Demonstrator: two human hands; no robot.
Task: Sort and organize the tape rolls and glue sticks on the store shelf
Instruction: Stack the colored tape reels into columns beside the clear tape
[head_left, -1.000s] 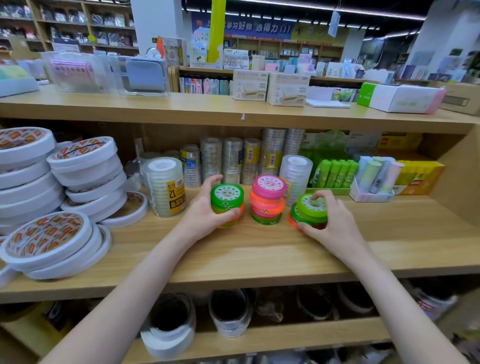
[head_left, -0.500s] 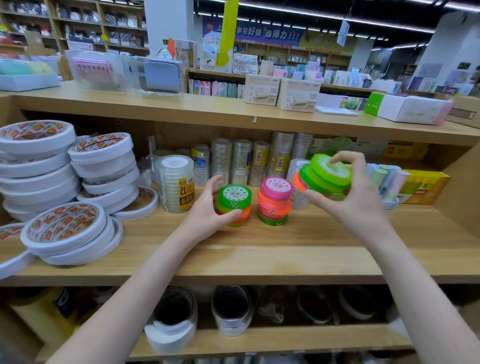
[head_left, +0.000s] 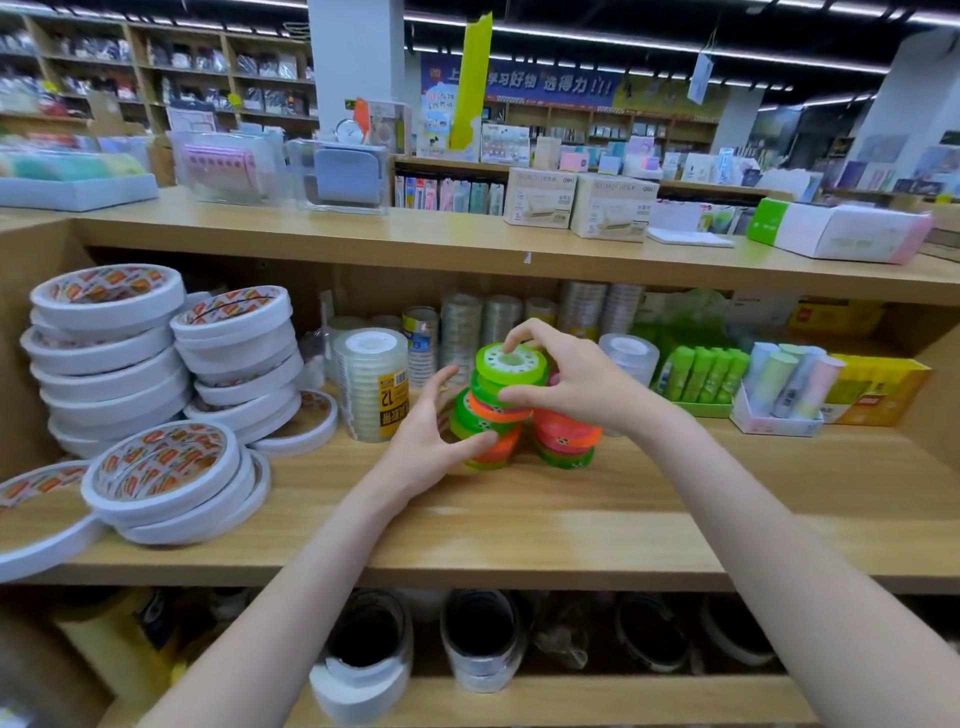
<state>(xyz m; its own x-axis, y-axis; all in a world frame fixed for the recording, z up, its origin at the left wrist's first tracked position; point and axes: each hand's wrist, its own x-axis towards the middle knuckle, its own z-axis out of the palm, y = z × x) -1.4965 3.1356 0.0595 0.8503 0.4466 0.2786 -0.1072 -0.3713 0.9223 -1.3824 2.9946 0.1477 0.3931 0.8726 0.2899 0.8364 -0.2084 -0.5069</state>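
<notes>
My right hand (head_left: 576, 379) pinches a small stack of green tape rolls (head_left: 506, 371) with an orange roll under them, set on top of the green and orange stack (head_left: 485, 439) in the middle of the wooden shelf (head_left: 519, 525). My left hand (head_left: 431, 441) cups that lower stack from the left, thumb against its front. A pink, orange and green stack (head_left: 566, 436) stands just to the right, partly behind my right hand. Green glue sticks (head_left: 701, 374) stand at the back right.
Stacks of wide white tape rolls (head_left: 156, 389) fill the left of the shelf. A tall clear tape pack (head_left: 371, 389) stands left of my hands, with more clear rolls (head_left: 467, 327) behind. Pastel glue sticks (head_left: 795, 384) and a yellow box (head_left: 878, 389) sit far right.
My right hand carried the green rolls left from the air and brought them down onto the stack that my left hand steadies. The camera view shifted slightly.
</notes>
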